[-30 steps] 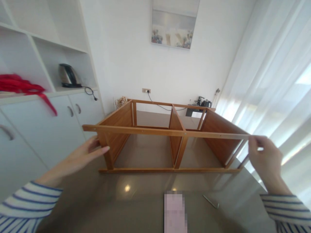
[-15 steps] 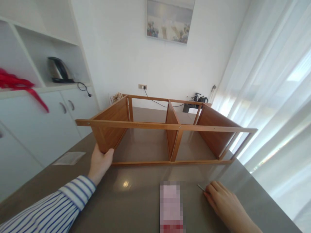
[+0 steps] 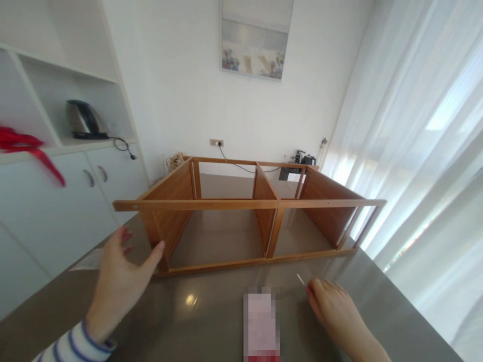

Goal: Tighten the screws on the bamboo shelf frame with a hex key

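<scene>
A wooden shelf frame (image 3: 241, 204) lies on its side on the table, its boards standing upright between the rails. At its left end, my left hand (image 3: 123, 281) is open, thumb and fingers spread apart. The thumb tip is beside the lower left board edge; whether it touches I cannot tell. My right hand (image 3: 335, 306) is closed over the table in front of the frame. A thin metal rod (image 3: 301, 279) pokes out from its fingers; the rest of it is hidden in the hand.
A blurred-out pink, phone-shaped item (image 3: 260, 322) lies between my hands. A clear plastic bag (image 3: 86, 260) is at the table's (image 3: 211, 322) left edge. White cabinets hold a kettle (image 3: 86, 120) and a red ribbon (image 3: 26, 146). Curtains (image 3: 426, 151) hang at the right.
My left hand has let go of the shelf frame's left end and moved left, fingers spreading. The frame's left end sits slightly lower. My right hand still holds the rod.
</scene>
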`<move>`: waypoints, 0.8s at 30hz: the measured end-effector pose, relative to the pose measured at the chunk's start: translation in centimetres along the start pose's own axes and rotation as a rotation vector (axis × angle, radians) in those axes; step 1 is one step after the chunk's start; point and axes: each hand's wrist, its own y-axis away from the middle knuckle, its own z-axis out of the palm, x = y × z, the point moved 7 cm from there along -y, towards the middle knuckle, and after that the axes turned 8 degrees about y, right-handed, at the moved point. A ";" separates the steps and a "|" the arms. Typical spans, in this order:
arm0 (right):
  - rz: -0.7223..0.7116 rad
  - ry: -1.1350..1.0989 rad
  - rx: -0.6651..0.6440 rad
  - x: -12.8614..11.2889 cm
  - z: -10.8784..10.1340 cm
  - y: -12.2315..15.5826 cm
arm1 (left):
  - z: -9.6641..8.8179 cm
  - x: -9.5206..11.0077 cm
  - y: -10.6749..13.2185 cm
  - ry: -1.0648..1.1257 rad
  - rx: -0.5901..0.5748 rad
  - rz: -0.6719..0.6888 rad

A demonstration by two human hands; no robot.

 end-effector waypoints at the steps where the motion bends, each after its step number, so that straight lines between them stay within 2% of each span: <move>1: 0.033 -0.084 -0.032 0.0 -0.1 -0.3 | -1.3 0.8 0.0 -0.003 0.081 -0.006; 3: 0.102 -0.300 -0.117 -0.2 0.0 -0.9 | -3.0 3.7 -0.2 0.008 0.181 0.113; 6: 0.228 -0.669 -0.239 -0.6 0.6 -1.7 | -2.8 9.5 -1.3 0.110 0.101 0.351; 8: 0.320 -0.896 -0.306 -0.8 1.1 -2.0 | -1.2 13.5 -2.4 0.140 -0.040 0.511; 12: 0.457 -1.201 -0.417 -1.5 2.3 -1.8 | 2.4 18.7 -5.3 0.066 -0.118 0.557; 15: 0.499 -1.209 -0.375 -1.2 1.9 -1.7 | 5.0 20.6 -6.3 0.032 -0.175 0.565; 18: 0.492 -1.108 -0.258 -0.5 -0.2 -2.4 | 7.1 21.0 -6.2 -0.035 -0.266 0.572; 21: 0.424 -0.943 -0.065 0.2 -4.1 -4.1 | 8.0 20.7 -6.1 -0.115 -0.329 0.578; 24: 0.332 -0.700 0.127 0.2 -8.5 -6.5 | 7.8 20.6 -6.1 -0.132 -0.345 0.584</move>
